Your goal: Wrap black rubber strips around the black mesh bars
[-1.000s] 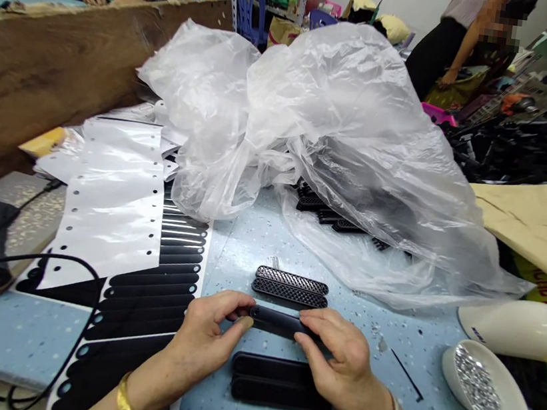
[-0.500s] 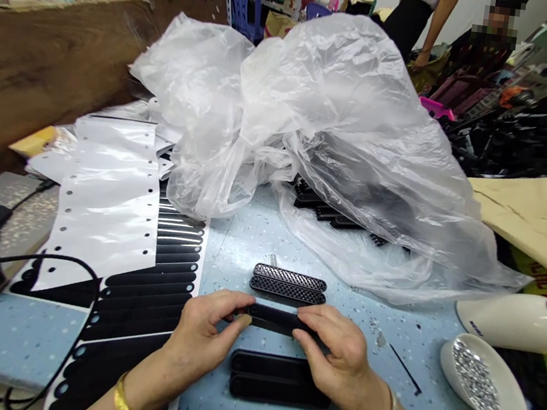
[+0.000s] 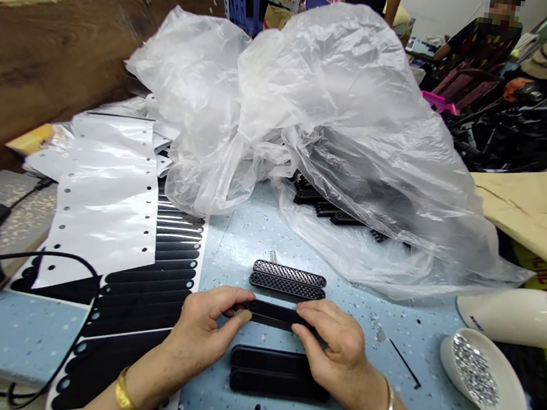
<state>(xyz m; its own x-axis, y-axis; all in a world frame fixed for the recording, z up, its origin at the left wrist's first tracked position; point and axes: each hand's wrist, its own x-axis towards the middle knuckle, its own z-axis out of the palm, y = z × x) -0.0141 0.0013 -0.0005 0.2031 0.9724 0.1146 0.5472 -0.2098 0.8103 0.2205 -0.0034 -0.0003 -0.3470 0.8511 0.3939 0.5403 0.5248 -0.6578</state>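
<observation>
A slim black strip-shaped piece [image 3: 273, 313] with rounded ends is held level between my two hands. My left hand [image 3: 217, 325] pinches its left end with thumb and fingers, and my right hand [image 3: 330, 344] grips the right end, hiding it. Just beyond lie two black bars with a textured lattice face [image 3: 288, 280], side by side. Nearer to me rest two smooth black bars [image 3: 276, 373], partly covered by my right hand. On the left is a sheet of black rounded strips [image 3: 139, 308] with a white backing.
A big clear plastic bag [image 3: 337, 106] with black bars inside covers the table's far side. To the right are a white bowl of small silver parts [image 3: 482, 380], a thin black hex key [image 3: 406, 365] and a white bottle-like object [image 3: 516, 314]. A cable [image 3: 65, 257] loops at left.
My hands keep the same hold on the black piece. The camera view has shifted slightly. People in the background at the right have moved.
</observation>
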